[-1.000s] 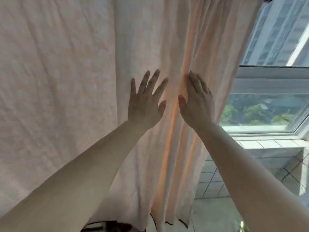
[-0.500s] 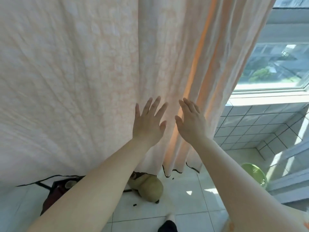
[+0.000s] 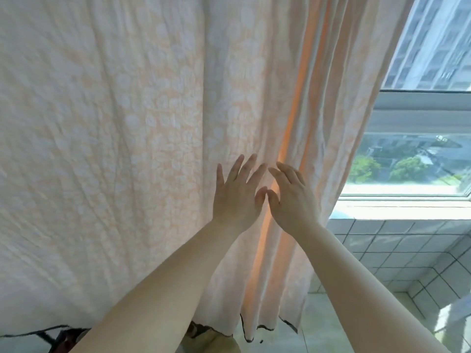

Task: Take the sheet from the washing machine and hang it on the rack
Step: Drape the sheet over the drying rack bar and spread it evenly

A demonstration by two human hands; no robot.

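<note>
Against the hanging sheet point(image 3: 158, 138), both hands lie flat, fingers straight and spread, gripping nothing. Left hand point(image 3: 235, 197) presses the cloth just left of a bright orange fold; right hand point(image 3: 293, 200) beside it on the fold, thumbs nearly touching. Sheet hangs from above frame, dark-trimmed hem near the floor. Window point(image 3: 413, 159) to the right, tiled wall point(image 3: 397, 253) below it.

no readable text, labels, brands, numbers or signs anywhere
</note>
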